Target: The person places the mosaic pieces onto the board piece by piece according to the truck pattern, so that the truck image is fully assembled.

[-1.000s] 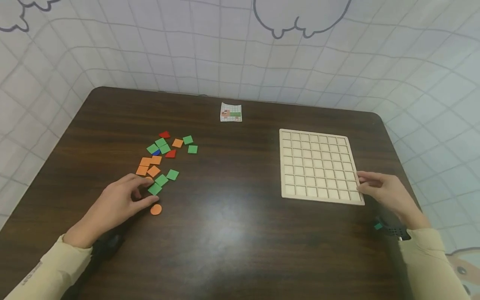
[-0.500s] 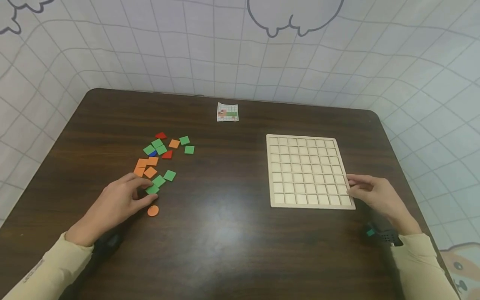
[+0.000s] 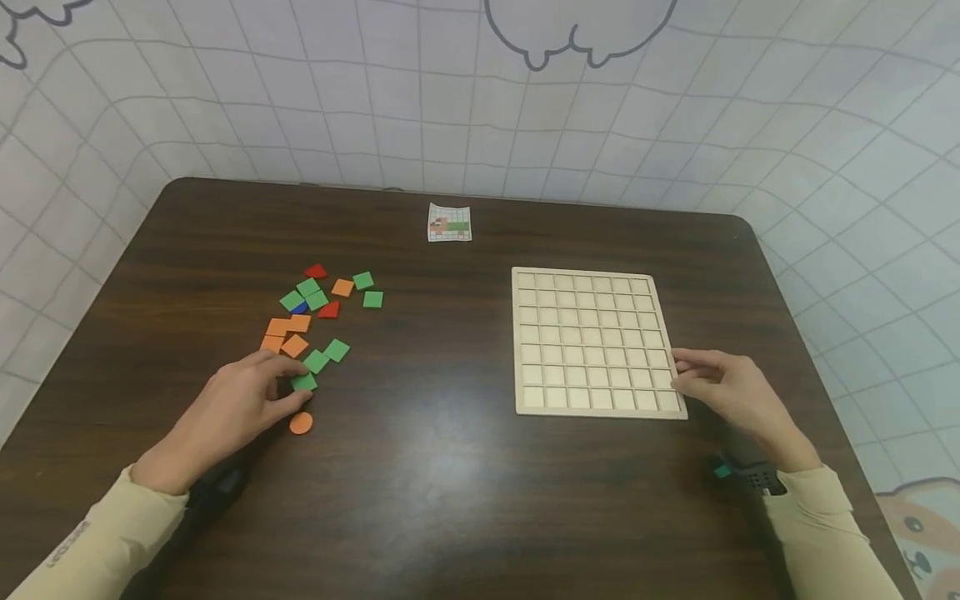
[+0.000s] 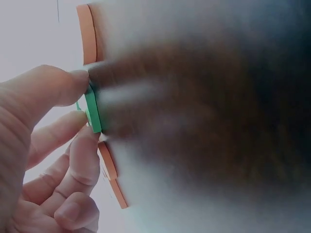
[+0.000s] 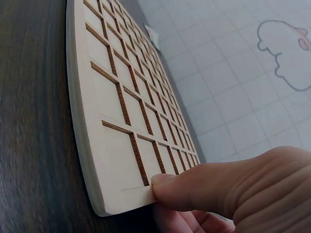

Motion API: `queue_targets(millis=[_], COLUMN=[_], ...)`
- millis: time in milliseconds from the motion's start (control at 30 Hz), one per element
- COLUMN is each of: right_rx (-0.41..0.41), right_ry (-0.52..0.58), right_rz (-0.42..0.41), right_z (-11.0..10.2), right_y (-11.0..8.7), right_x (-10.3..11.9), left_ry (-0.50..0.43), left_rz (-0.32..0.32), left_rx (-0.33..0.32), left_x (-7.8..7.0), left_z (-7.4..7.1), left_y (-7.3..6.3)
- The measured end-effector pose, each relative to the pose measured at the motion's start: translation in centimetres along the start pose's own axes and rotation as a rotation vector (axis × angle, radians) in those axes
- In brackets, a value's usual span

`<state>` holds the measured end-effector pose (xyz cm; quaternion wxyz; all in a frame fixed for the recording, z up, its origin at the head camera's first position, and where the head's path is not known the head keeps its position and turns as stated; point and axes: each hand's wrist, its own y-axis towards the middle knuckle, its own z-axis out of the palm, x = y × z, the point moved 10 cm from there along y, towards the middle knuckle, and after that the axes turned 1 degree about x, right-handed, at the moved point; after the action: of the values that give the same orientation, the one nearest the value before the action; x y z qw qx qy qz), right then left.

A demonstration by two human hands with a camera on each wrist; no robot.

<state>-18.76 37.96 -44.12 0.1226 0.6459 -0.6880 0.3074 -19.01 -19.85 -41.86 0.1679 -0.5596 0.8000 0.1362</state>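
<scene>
In the head view my left hand [image 3: 232, 404] is at the loose tiles on the left, thumb and fingers curved around a green square tile [image 3: 304, 382]. The left wrist view has the thumb at one end of that tile and fingertips at the other; the tile lies on the tabletop. Just in front of the thumb is an orange disc [image 3: 301, 423]. My right hand [image 3: 738, 396] pinches the right edge of a pale wooden grid board [image 3: 592, 412], its thumb [image 5: 180, 189] on top of the rim near a corner and its fingers below.
Several orange square tiles [image 3: 278, 327], more green tiles [image 3: 372, 299], two red pieces [image 3: 328, 310] and a blue piece [image 3: 300, 308] lie beyond the left hand. A small printed card [image 3: 449, 223] is at the back of the dark table [image 3: 420, 500], below a grid-patterned wall covering [image 3: 450, 100].
The board has slid left across the table with my right hand. My left thumb and finger have come slightly closer around the green tile. The view has shifted a little.
</scene>
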Motion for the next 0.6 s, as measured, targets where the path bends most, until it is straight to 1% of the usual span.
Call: queue_targets(millis=[200,367,467,600], right_rx=[0.004,0.004,0.006,0.007], right_ry=[0.010,0.011,0.016,0.028], right_rz=[-0.019,-0.029,-0.033,-0.031], right_z=[0.7,1.3,1.6,1.9], right_y=[0.0,-0.1,-0.2,-0.2], right_x=[0.9,1.6,2.0,2.3], left_ry=[0.017,0.026,0.028,0.011], left_rz=[-0.038,-0.035,-0.038,-0.050], left_rx=[0.014,0.026,0.018,-0.024], left_x=[0.5,0.5,0.6,0.9], left_z=[0.0,0.1,-0.1,-0.7], left_y=[0.1,0.2,0.2,0.3])
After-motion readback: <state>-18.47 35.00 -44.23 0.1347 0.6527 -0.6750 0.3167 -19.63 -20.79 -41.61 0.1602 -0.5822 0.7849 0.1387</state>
